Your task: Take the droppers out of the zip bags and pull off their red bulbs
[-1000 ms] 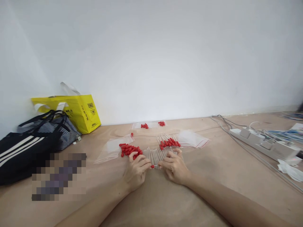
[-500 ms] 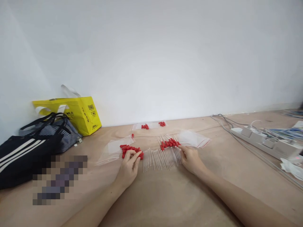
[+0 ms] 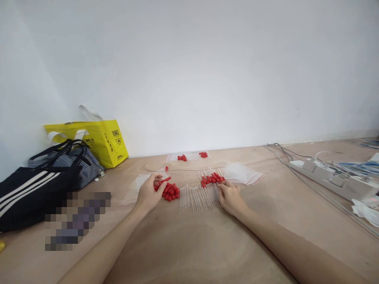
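Note:
My left hand (image 3: 150, 192) is curved over a pile of red rubber bulbs (image 3: 171, 192), fingers and thumb apart. One bulb sticks out by the fingertips, and part of the pile is hidden under the hand. To its right lies a row of slim clear dropper tubes (image 3: 197, 199), side by side. At that row's right end is my right hand (image 3: 231, 196), thumb and forefinger pressed together; what they pinch is hidden. Just beyond its fingertips, several red bulbs (image 3: 212, 179) sit at the near ends of another group of tubes (image 3: 204, 172).
Clear zip bags lie left (image 3: 136, 185) and right (image 3: 241, 173). Farther back is another bag (image 3: 194, 156) with red bulbs on it. A yellow bag (image 3: 114, 146) and a black bag (image 3: 35, 193) stand left. A power strip (image 3: 328, 175) with cables is on the right.
My left hand has moved left and its fingers have spread from a pinch over the bulbs. The right hand has shifted slightly left, and the tube row's right end now looks narrower.

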`<state>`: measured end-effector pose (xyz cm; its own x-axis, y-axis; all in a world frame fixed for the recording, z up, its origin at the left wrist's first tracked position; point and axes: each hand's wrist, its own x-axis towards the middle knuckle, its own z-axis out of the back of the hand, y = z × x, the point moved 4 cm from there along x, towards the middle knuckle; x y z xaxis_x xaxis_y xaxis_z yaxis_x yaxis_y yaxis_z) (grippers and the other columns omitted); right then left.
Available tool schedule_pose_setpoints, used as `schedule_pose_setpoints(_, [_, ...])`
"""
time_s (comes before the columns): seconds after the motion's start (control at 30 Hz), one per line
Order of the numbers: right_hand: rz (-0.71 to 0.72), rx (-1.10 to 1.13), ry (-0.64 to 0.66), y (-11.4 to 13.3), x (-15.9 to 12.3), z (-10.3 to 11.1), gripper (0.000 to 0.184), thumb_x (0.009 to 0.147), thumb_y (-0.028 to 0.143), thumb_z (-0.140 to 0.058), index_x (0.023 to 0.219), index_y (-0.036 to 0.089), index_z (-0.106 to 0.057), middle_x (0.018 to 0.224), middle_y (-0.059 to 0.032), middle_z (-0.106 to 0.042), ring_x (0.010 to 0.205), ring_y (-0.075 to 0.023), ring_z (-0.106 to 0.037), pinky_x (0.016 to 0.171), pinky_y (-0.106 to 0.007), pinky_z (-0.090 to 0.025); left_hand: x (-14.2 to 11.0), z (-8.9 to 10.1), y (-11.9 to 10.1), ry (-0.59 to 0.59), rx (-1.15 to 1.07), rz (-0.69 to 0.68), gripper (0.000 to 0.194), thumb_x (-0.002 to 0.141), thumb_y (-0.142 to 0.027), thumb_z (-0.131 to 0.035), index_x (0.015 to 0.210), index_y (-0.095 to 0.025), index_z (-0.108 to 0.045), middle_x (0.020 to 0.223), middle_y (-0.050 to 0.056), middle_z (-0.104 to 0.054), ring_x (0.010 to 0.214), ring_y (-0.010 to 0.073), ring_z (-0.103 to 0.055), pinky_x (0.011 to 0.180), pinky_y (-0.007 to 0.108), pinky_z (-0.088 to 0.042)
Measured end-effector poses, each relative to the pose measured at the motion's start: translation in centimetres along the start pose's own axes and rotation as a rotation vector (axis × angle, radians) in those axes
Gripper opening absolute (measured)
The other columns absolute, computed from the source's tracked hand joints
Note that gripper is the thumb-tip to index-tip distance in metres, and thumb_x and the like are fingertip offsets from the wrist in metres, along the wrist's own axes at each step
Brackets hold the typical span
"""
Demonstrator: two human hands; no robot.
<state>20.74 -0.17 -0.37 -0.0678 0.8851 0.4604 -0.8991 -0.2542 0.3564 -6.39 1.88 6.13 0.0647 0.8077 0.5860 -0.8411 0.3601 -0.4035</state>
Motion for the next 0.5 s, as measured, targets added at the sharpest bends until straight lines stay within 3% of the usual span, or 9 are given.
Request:
schedule_pose_setpoints(0.13, [0.019, 0.008, 0.005, 0.2, -0.2, 0.0, 0.026, 0.084, 0.016, -0.033, 0.081, 0.016, -0.059, 0.088, -0.0085, -0.055, 0.086, -0.018, -0.048, 0.068, -0.029, -0.026, 2.2, -0.5, 0.7, 0.165, 0.173, 0.024, 0.019, 0.073, -0.033, -0.047, 0.086, -0.02, -0.052, 0.083, 0.0, -0.064, 0.071, 0.0146, -0.058, 0.066, 0.024, -0.044])
schedule_pose_setpoints(0.3, [0.019, 0.003, 0.047, 0.5, -0.4, 0.0, 0.028, 0.085, 0.018, -0.031, 0.083, 0.017, -0.059, 0.092, -0.0092, -0.053, 0.088, -0.0186, -0.048, 0.071, -0.031, -0.027, 4.4, -2.4, 0.6, 0.317, 0.24, 0.01, 0.013, 0.071, -0.033, -0.05, 0.074, -0.022, -0.057, 0.08, -0.003, -0.066, 0.072, 0.0155, -0.058, 0.069, 0.026, -0.04])
schedule_pose_setpoints(0.5, [0.035, -0.014, 0.059, 0.7, -0.4, -0.1, 0.027, 0.085, 0.021, -0.032, 0.082, 0.017, -0.058, 0.091, -0.0094, -0.053, 0.089, -0.0195, -0.047, 0.071, -0.03, -0.028, 5.8, -4.6, 0.2, 0.456, 0.341, 0.08, 0.01, 0.067, -0.03, -0.054, 0.07, -0.024, -0.061, 0.08, -0.001, -0.067, 0.083, 0.0202, -0.058, 0.083, 0.039, -0.032])
